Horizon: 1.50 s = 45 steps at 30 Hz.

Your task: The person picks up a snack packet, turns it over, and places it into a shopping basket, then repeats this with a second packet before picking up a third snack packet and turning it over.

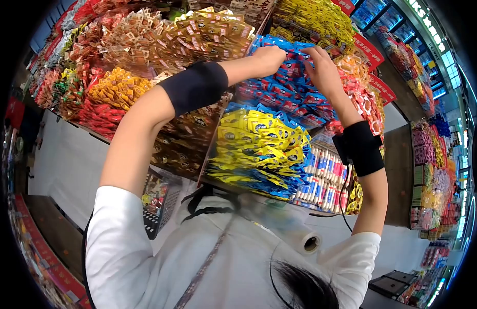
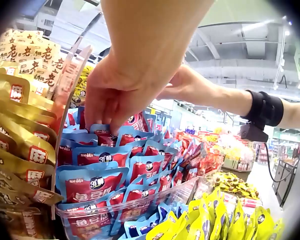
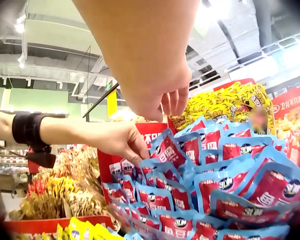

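Blue-edged red snack packets (image 1: 295, 98) stand in dense rows in a clear-walled bin. My left hand (image 1: 268, 62) is at the far left part of these rows, fingers pointing down. In the right wrist view, the thumb and fingers of the left hand (image 3: 122, 142) pinch the top edge of a snack packet (image 3: 157, 170). The left wrist view shows its fingertips down among the packets (image 2: 102, 165). My right hand (image 1: 323, 72) hangs over the right side of the same bin. Its fingers are loosely bent above the packets, with nothing seen in them.
Yellow packets (image 1: 259, 134) fill the nearer bin, beside white-wrapped sticks (image 1: 323, 177). Gold packets (image 1: 207, 36) lie to the left, behind a clear divider (image 2: 70, 95). More yellow packets (image 1: 316, 23) stand at the back. A plastic bag roll (image 1: 308, 242) sits close to my body.
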{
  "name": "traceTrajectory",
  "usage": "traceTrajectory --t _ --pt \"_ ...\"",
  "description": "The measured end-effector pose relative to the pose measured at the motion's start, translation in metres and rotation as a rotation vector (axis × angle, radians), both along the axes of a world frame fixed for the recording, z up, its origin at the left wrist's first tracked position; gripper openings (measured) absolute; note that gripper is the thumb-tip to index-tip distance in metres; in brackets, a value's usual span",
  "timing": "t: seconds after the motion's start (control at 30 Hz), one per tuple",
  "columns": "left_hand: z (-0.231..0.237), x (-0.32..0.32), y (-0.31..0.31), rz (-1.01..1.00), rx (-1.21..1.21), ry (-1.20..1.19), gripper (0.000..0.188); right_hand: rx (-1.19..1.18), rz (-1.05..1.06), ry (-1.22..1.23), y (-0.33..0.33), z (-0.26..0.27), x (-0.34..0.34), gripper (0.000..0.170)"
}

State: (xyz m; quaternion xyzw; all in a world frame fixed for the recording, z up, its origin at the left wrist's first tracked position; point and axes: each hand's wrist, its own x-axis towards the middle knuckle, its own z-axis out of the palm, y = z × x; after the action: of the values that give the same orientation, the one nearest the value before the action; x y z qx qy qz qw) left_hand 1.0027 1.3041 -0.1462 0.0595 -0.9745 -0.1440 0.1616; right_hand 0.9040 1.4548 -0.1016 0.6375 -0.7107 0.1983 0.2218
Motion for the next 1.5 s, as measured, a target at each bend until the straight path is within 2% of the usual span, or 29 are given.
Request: traceTrajectory --t 0.07,0.13,0.2,0.3,0.43,0.53,1.07,1.17,1.27,1.4,1.5 --pt "0.002 0.002 -0.001 0.017 0.011 0.015 0.012 0.087 0.059 -0.06 -0.008 -0.002 -0.01 0.022" --pt "0.003 0.01 0.002 -0.003 -0.038 0.136 0.013 0.178 0.101 -0.069 -0.017 -0.007 -0.013 0.022" --pt "0.0 0.011 0.002 0.007 -0.108 0.174 0.013 0.23 0.049 -0.078 -0.018 -0.01 -0.014 0.017" --pt "-0.002 0.014 0.0 -0.014 -0.071 0.163 0.013 0.269 -0.035 -0.072 -0.013 -0.006 -0.007 0.01" --pt "-0.001 0.011 0.001 0.002 -0.091 0.153 0.013 0.276 -0.124 0.024 0.005 -0.002 -0.024 0.013" --pt "-0.001 0.01 0.001 -0.004 -0.106 0.127 0.012 0.356 -0.197 -0.06 0.018 0.001 -0.028 0.014" --pt "-0.002 0.013 0.003 0.005 -0.137 0.12 0.01 0.333 -0.221 -0.041 0.017 -0.005 -0.032 0.011" --pt "-0.002 0.011 0.0 -0.016 -0.114 0.018 0.013 0.271 -0.192 -0.046 0.021 0.007 -0.032 0.009" --pt "-0.014 0.002 -0.001 -0.054 0.09 -0.005 0.021 0.231 -0.18 0.005 0.027 0.014 -0.034 0.006" --pt "-0.007 0.0 0.012 -0.156 0.106 -0.106 0.028 0.271 -0.168 0.082 0.033 0.013 -0.036 0.007" --pt "0.001 0.002 0.017 -0.19 0.099 -0.181 0.028 0.256 -0.068 0.103 0.03 0.01 -0.031 0.008"
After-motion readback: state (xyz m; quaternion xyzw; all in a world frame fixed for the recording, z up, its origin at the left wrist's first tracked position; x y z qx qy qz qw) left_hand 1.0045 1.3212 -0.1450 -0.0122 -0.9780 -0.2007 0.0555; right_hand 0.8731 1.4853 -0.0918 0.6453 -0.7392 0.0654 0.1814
